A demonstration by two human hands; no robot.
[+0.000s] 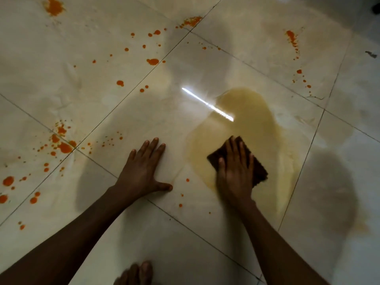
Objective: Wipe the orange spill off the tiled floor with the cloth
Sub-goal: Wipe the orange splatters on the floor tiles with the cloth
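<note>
The right hand (pixel 234 173) is lying flat on a dark brown cloth (pixel 260 171), its fingers stretched straight over the fabric and pressing it to the tiled floor (pixel 205 233). The cloth is sitting at the near edge of a pale yellowish puddle (pixel 246 116), with its right side and far corners showing past the hand. The puddle is spreading away from the cloth toward the far side of the same tile, and a thin tail of it is trailing down to the right of the wrist.

The left hand (pixel 144 169) is resting palm down on the bare tile just beside the puddle's left edge, fingers wide apart and holding nothing; it is not touching the cloth.

Bright orange spots (pixel 153 61) are dotting the tiles to the left and far side, thickest near the grout crossing (pixel 75 149) at the left, and a further streak of drops (pixel 293 39) is running along the far right. A few small drops are lying between the two hands. A bright strip of reflected light (pixel 205 103) is crossing the puddle's far edge. Bare toes (pixel 135 273) are showing at the bottom edge. The tile on the near right is showing only faint smears.
</note>
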